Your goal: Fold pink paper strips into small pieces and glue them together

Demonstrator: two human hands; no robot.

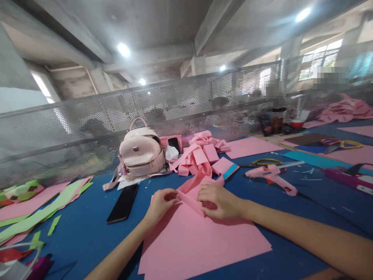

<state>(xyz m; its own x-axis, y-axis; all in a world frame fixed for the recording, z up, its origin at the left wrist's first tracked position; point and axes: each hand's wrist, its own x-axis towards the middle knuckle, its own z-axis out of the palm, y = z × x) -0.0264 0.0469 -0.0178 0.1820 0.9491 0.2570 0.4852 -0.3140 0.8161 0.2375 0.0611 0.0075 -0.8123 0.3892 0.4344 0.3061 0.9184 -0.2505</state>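
Between my two hands is a pink paper strip (190,201), raised above large pink sheets (204,245) on the blue table. My left hand (163,201) pinches the strip's left end between thumb and fingers. On the right, my right hand (217,200) curls its fingers over the other end, with the fingertips partly hidden. Just beyond lies a heap of pink paper strips (195,157), and a folded pink piece with a blue stripe (225,168) rests beside it. A pink glue gun (272,177) lies to the right of my right hand.
A black phone (122,204) and a pale backpack (142,151) are on the left. Green paper sheets (43,214) lie farther left. Yellow-handled scissors (264,162) and a purple tool (349,179) are on the right. A perforated metal screen (175,101) runs along the back.
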